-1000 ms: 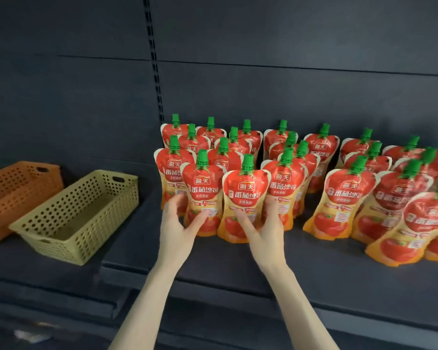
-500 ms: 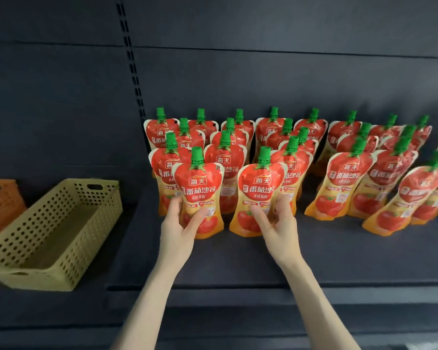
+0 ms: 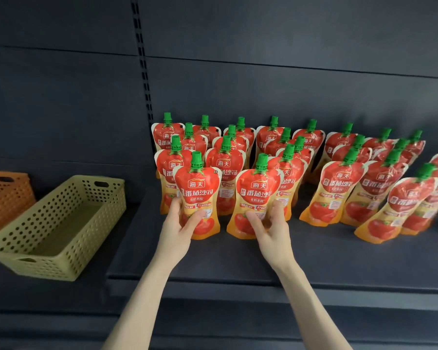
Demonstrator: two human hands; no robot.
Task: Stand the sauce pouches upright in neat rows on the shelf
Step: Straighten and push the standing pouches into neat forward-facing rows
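Note:
Several red and yellow sauce pouches with green caps stand in rows on the dark shelf (image 3: 314, 258). My left hand (image 3: 178, 228) grips the lower part of the front-left pouch (image 3: 199, 188), which stands upright. My right hand (image 3: 271, 228) grips the lower part of the front pouch next to it (image 3: 257, 190), also upright. A gap shows between these two pouches. More pouches (image 3: 336, 188) to the right lean back in slanted rows, and the far-right ones run out of view.
An empty yellow-green perforated basket (image 3: 58, 223) sits on the lower shelf section at left, with an orange basket (image 3: 5, 198) beside it at the frame edge. A slotted upright (image 3: 143, 72) divides the dark back panel. Bare shelf lies in front of the pouches.
Both hands have taken hold of the two front pouches and pulled them slightly apart and forward. My view has shifted right and closer, so the orange basket is mostly cut off.

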